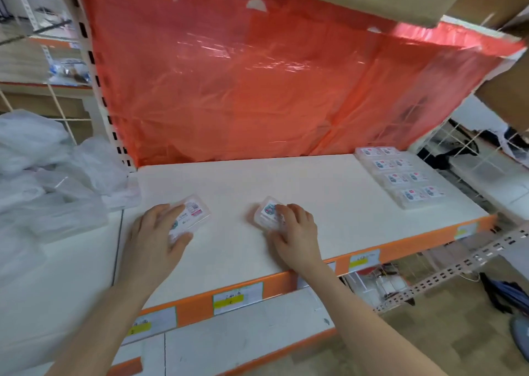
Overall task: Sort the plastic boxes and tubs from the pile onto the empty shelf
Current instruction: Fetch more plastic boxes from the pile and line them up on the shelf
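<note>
At the bottom of the frame a lower shelf runs under the two forearms, and just above it lies the orange front edge of the white shelf, set with pale labels. On that white board, left of centre, the left hand grips a clear plastic box, fingers curled over its top and thumb hooked on its near side; the box rests on the board with its printed sticker facing up. Near the centre, well apart from it, the right hand holds a second clear box the same way, fingers bent over it and thumb against its near edge, this box also on the board. Farther back at the right end of the shelf, rows of like boxes lie flat in two columns, touching one another. At the left edge of the frame, crumpled clear plastic bags are heaped beside the shelf. Behind everything, a red plastic sheet hangs across the back of the shelf.
</note>
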Action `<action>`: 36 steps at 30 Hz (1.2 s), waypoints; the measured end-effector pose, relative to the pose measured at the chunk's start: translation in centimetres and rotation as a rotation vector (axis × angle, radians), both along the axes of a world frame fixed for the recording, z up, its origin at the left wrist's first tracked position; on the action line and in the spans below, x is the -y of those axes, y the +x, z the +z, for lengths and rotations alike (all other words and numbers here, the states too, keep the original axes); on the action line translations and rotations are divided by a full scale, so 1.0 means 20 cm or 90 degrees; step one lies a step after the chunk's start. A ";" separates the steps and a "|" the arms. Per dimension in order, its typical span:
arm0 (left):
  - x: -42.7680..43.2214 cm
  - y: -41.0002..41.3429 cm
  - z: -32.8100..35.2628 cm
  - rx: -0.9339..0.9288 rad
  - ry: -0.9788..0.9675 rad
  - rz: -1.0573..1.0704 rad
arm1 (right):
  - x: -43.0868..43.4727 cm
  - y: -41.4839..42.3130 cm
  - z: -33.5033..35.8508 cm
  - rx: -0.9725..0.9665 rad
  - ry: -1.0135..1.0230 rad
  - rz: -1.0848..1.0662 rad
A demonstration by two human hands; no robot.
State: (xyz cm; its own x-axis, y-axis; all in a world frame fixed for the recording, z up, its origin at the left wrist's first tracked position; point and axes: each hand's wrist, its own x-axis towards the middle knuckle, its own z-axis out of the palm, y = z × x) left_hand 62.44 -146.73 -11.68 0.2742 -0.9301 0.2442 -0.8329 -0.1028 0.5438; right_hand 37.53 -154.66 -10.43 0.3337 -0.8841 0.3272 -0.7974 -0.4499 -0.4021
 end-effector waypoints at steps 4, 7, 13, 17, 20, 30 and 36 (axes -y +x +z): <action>0.04 -0.06 0.06 -0.026 -0.013 -0.024 | 0.00 -0.04 0.02 0.044 0.026 -0.022; 0.08 -0.18 0.10 -0.016 -0.016 -0.048 | 0.02 -0.13 0.03 0.045 0.030 -0.031; 0.22 -0.57 0.11 0.026 -0.028 -0.123 | 0.17 -0.48 0.09 0.077 0.002 -0.027; 0.37 -0.93 0.11 0.018 -0.039 -0.137 | 0.31 -0.84 0.10 0.081 -0.023 0.021; 0.50 -1.24 0.11 0.004 -0.047 -0.137 | 0.41 -1.14 0.11 0.090 -0.026 0.031; 0.69 -2.02 0.08 -0.016 0.002 -0.142 | 0.67 -1.89 0.07 0.072 0.017 0.015; 0.81 -2.35 0.10 0.013 0.017 -0.170 | 0.81 -2.18 0.05 0.110 0.087 0.002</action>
State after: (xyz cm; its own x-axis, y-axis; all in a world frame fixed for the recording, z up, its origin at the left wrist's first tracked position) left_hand 15.51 -162.85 -9.63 0.0140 -0.9751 0.2214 -0.8431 0.1075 0.5270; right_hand -6.13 -170.88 -9.41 0.2863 -0.9230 0.2571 -0.7103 -0.3845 -0.5896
